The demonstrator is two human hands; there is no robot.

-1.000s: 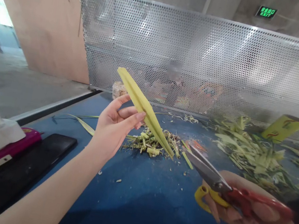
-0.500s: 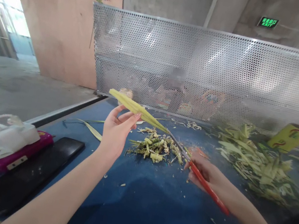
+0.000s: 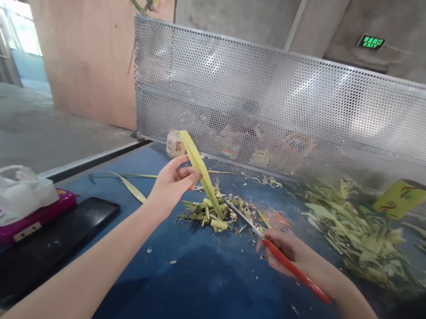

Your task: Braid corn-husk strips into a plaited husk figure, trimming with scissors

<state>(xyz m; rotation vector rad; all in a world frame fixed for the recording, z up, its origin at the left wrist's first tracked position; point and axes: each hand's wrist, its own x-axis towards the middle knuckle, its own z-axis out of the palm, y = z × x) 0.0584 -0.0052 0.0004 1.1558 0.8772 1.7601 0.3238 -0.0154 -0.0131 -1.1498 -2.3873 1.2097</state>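
My left hand (image 3: 171, 182) pinches a long yellow-green leaf strip (image 3: 196, 161) between thumb and fingers. The strip slants down to the right, its lower end over a small heap of trimmed plant scraps (image 3: 203, 214). My right hand (image 3: 290, 250) is closed round a red-handled tool (image 3: 299, 276) with a long, thin metal end, whose exact kind I cannot make out. Its metal tip points left at the scrap heap, close to the strip's lower part; whether they touch is unclear.
A leaf pile (image 3: 361, 229) and a yellow-green cylinder (image 3: 402, 198) stand right on the blue tabletop (image 3: 180, 297). Left lie a black phone-like slab (image 3: 45, 245) and a magenta power strip (image 3: 0, 221) with white plugs. Behind rises a perforated metal screen (image 3: 250, 89); a jar (image 3: 174, 144) stands near it.
The leaf strip has swung from nearly level to steeply slanted, its right end dropping to the scraps. The tool's tip no longer meets that end and sits slightly lower and further left.
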